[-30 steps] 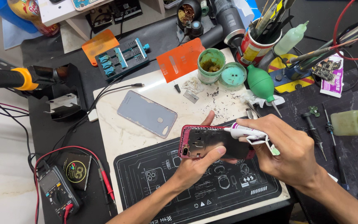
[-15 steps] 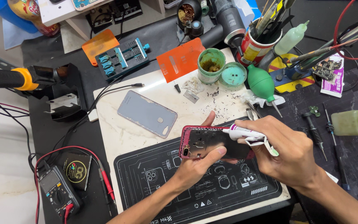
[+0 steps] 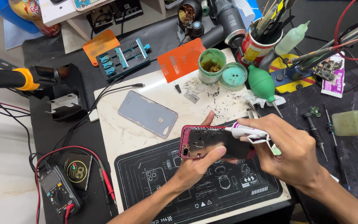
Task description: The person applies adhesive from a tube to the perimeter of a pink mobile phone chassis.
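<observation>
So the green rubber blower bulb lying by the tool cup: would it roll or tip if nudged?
The green blower bulb lies on its side, and its rounded body would probably roll a little. Its thin nozzle points toward the right hand, so it would likely swing in an arc, not roll straight. It looks soft and hollow, so probably light and squashy.

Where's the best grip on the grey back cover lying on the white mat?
Probably the grey back cover by its two long edges, coming from above. It lies flat and tilted on the white mat, clear of both hands, so nothing blocks the sides; being thin and flush, one edge likely needs lifting first.
</observation>
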